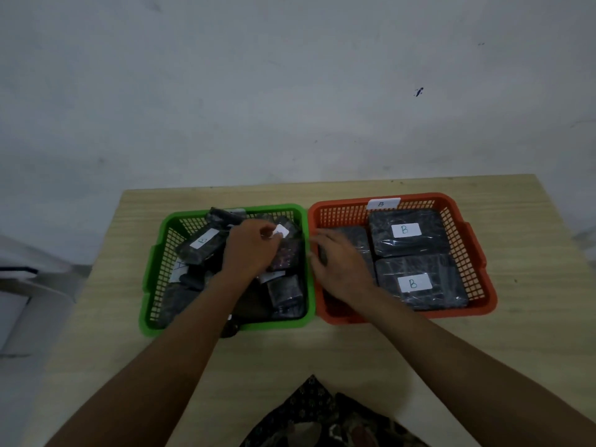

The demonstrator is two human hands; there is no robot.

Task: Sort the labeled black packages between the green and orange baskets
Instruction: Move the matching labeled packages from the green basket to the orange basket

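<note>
- While my left hand (pixel 250 250) digs in the green basket (pixel 154 272), centre-left of frame, its fingers curl round a labelled package (pixel 283 235); label unreadable.
- My right hand (pixel 335 262) rests on a dark package (pixel 356 238) at the orange basket's (pixel 480 253) left edge; grip unclear.
- Two "B" packages (pixel 407 232) already lie there.
- Step: picking. Next: read label, lift clear, place accordingly.

Worktop (pixel 322 350) before me, against the wall. Two baskets side by side, touching: left basket (pixel 154 253), packages heaped in it, my left hand (pixel 250 250) over the heap; right basket (pixel 477 253), two labeled packages (pixel 406 233) stacked front-to-back at its right side, my right hand (pixel 338 262) at its left.
</note>
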